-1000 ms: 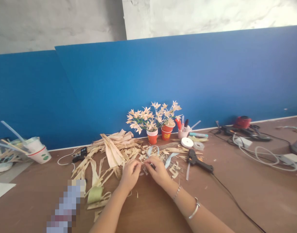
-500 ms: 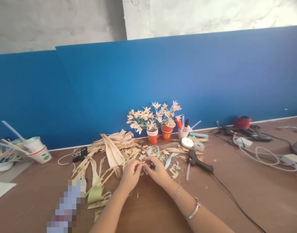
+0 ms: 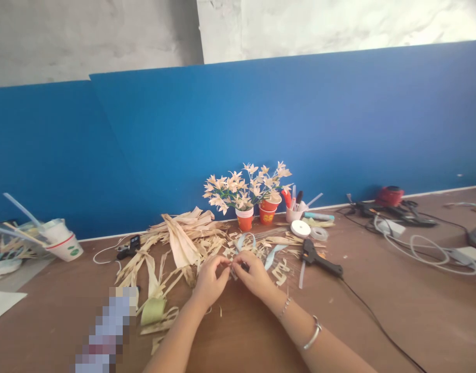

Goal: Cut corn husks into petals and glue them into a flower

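A: How do the 2 hands stand?

B: The left hand and right hand come together at the fingertips, thumbs and forefingers close in a pinch. Whether they have hold of anything cannot be told; a piece there would be too small to make out. Something dark shows in the right hand's curl, unclear what.

A: And the husks?

B: The husks heap on the desk just left and far of the fingertips. Curled scraps lie to the right.

A: How would a strip handle?

B: Likely light, dry and papery: easy to bend along its length, apt to split if creased hard. Fingertips at the stiffer end, not the frayed edge, seem the best hold.

A: Further out?

B: To the right, a ribbon, probably soft and slick, then the glue gun, better taken by its handle. Far, the flowers look fragile; their red cup would be the safer hold.
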The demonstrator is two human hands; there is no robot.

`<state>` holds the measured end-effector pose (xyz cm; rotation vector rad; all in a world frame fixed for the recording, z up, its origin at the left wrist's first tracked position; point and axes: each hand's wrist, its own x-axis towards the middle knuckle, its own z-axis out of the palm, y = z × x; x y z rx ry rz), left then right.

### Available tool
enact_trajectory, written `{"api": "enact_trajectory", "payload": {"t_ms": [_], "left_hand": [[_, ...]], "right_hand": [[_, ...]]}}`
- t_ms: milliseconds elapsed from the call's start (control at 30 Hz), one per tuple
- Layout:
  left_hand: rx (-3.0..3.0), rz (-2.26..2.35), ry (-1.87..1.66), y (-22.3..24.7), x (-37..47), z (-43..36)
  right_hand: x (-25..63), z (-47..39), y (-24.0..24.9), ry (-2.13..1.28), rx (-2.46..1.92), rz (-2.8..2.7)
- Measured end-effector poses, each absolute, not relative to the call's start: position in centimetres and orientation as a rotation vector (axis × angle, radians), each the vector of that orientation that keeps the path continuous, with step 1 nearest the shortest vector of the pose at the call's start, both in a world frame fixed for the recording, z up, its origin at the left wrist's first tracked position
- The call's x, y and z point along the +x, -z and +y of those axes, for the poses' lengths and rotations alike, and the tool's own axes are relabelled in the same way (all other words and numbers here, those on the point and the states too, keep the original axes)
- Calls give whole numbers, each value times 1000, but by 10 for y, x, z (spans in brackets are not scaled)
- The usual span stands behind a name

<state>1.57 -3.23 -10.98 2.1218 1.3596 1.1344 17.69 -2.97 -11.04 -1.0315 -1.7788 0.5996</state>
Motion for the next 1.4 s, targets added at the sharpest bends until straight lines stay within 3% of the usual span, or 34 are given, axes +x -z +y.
{"api": "enact_trajectory", "payload": {"t_ms": [833, 1100, 1400], "left_hand": [[2120, 1322, -1221, 109, 19, -34], [2462, 1304, -1220, 98, 18, -39], [2100, 1315, -1318, 106, 17, -31]], "right_hand": [[173, -32, 106, -902, -1076, -1559], [175, -28, 112, -917, -1077, -1605], [175, -33, 109, -752, -1084, -1668]]}}
